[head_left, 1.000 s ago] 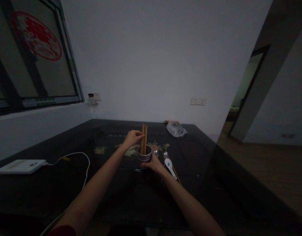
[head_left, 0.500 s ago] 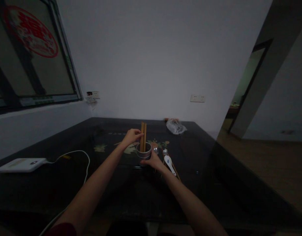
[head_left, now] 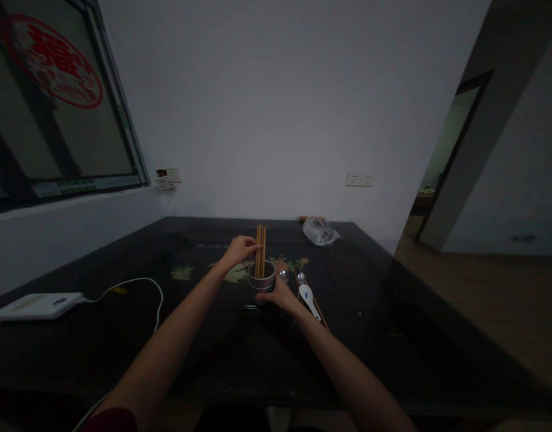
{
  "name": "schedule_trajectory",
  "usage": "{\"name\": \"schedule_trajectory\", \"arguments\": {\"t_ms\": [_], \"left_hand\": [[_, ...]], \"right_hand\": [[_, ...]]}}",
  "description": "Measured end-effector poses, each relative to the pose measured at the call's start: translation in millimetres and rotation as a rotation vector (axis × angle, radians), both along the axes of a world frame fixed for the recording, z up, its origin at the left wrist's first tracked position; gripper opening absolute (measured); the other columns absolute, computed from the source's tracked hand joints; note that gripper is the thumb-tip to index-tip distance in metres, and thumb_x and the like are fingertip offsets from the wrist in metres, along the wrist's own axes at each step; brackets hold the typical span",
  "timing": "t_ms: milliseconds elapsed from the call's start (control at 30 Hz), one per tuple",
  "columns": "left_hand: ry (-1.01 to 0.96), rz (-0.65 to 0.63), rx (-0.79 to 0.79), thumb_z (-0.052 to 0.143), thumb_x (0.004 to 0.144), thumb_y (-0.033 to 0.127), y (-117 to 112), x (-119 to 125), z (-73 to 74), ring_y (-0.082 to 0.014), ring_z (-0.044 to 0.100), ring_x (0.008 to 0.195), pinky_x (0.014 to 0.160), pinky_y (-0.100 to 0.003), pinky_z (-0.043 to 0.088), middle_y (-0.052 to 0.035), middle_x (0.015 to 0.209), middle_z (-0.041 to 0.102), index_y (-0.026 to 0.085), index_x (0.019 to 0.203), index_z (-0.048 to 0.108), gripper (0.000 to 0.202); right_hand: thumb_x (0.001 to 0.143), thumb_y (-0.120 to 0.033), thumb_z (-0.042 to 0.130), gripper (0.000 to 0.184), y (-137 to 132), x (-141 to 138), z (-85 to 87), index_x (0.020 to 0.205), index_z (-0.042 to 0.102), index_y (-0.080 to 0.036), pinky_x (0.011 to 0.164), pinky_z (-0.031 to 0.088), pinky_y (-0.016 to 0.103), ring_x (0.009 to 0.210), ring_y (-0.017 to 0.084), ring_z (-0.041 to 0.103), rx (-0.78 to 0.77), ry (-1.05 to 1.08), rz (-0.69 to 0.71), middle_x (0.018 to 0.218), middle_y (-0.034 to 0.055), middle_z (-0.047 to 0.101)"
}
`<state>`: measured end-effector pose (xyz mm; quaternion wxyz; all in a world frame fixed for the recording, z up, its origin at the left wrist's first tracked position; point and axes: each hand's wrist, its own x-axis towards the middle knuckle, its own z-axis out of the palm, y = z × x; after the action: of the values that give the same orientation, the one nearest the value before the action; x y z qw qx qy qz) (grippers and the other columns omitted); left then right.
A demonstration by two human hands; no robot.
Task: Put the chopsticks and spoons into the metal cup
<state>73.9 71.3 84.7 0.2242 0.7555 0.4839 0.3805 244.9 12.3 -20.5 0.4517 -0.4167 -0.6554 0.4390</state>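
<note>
A small metal cup [head_left: 262, 279] stands on the dark table [head_left: 240, 354] with several wooden chopsticks [head_left: 260, 255] upright in it. My left hand [head_left: 239, 249] is closed round the chopsticks near their upper part. My right hand [head_left: 278, 294] wraps the cup from the right and near side. Just right of the cup lie a white ceramic spoon [head_left: 309, 299], two metal spoons [head_left: 302, 278] and more chopsticks [head_left: 320, 313] flat on the table.
A crumpled clear plastic bag [head_left: 320, 231] sits at the table's far edge. A white flat device [head_left: 36, 305] with a white cable [head_left: 143, 285] lies at the left. A window is on the left wall; a doorway opens at the right.
Both hands keep their hold on the chopsticks and cup. Only the view has shifted slightly; the scene sits a little higher in the frame.
</note>
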Motion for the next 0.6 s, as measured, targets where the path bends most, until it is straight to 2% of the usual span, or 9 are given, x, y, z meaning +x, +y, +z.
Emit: {"name": "schedule_trajectory", "arguments": {"t_ms": [300,600], "left_hand": [[0.029,-0.022,-0.011,0.06,0.071,0.049,1.2,-0.3,3.9,-0.0174,0.063,0.06,0.055,-0.024,0.046,-0.0061,0.063,0.067,0.013,0.069,0.067,0.037],[0.031,0.028,0.002,0.06,0.071,0.048,-0.5,0.9,3.1,-0.0185,0.064,0.061,0.056,-0.025,0.046,-0.0071,0.065,0.068,0.013,0.07,0.068,0.036]], "right_hand": [[0.047,-0.021,0.083,0.083,-0.7,-0.3,-0.7,0.122,0.047,-0.017,0.096,0.042,0.042,0.11,0.026,0.056,-0.014,0.018,0.019,0.118,0.01,0.06],[0.049,-0.022,0.082,0.079,-7.1,0.3,6.3,0.119,0.048,-0.016,0.095,0.043,0.042,0.109,0.026,0.056,-0.03,-0.032,-0.01,0.116,0.01,0.061]]}}
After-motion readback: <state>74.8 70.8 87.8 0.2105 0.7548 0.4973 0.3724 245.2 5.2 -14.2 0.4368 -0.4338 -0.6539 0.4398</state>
